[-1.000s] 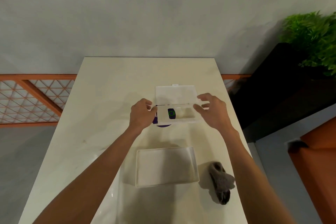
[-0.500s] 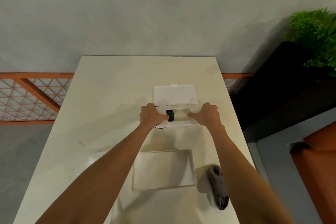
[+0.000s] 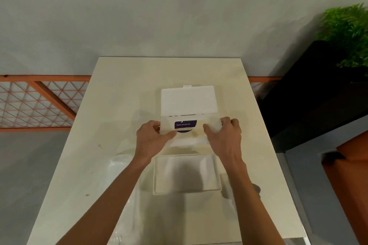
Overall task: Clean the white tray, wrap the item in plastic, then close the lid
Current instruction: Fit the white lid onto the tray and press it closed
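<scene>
Gripping the clear box [image 3: 191, 137] are the left hand [image 3: 152, 141] and right hand [image 3: 225, 137]. A purple-labelled item [image 3: 185, 125] lies inside, lid [image 3: 188, 100] open.

Box open mid-table [image 3: 119, 105], tray nearer.
Clear box [image 3: 189, 135]: lid [image 3: 188, 100] hinged back flat on far side, item [image 3: 185, 125] with dark purple label inside. White tray [image 3: 187, 189]: shallow, rectangular, upright, just near of box. Clear plastic sheet [image 3: 123, 167] by tray's left edge.

Both bare forearms stretch toward the far side, almost parallel. The left hand [image 3: 152, 137] and the right hand [image 3: 226, 135] face each other, fingers curled, each gripping one end of a clear box [image 3: 188, 135].
</scene>
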Tool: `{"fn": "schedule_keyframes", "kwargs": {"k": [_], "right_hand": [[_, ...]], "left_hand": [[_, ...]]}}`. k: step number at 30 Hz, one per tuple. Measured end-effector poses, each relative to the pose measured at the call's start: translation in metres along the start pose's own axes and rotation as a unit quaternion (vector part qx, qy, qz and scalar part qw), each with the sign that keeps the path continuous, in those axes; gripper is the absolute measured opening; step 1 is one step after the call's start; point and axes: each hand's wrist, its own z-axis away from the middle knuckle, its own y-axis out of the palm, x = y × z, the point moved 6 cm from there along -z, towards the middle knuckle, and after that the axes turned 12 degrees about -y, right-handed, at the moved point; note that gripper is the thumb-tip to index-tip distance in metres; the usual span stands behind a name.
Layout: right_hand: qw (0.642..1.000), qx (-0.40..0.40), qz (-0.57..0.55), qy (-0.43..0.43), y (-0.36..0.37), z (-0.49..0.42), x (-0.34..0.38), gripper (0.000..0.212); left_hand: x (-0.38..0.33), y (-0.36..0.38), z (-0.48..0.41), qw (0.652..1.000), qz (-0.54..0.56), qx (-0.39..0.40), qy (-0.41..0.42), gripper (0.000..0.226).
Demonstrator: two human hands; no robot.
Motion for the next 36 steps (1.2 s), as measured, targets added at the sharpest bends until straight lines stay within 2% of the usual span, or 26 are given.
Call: {"fn": "schedule_keyframes", "kwargs": {"k": [3,10,16,26,36], "right_hand": [[1.0,-0.013,0.002,-0.003,0.0,0.033,0.009,0.064],[1.0,-0.021,-0.004,-0.005,0.01,0.098,0.006,0.061],[0.998,-0.056,-0.007,-0.013,0.02,0.139,-0.002,0.06],[0.994,-0.108,-0.009,-0.006,0.029,0.162,-0.017,0.059],[0.997,-0.077,-0.019,-0.002,0.036,0.155,-0.027,0.061]], "left_hand": [[0.031,-0.012,0.017,0.999,0.033,0.006,-0.009,0.041],[0.082,-0.03,0.051,0.999,0.036,-0.025,0.01,0.029],[0.107,-0.027,0.074,0.999,0.006,-0.029,0.033,0.028],[0.113,-0.014,0.093,0.999,0.0,-0.021,0.033,0.034],[0.106,-0.009,0.089,0.999,0.0,-0.041,0.014,0.035]]}}
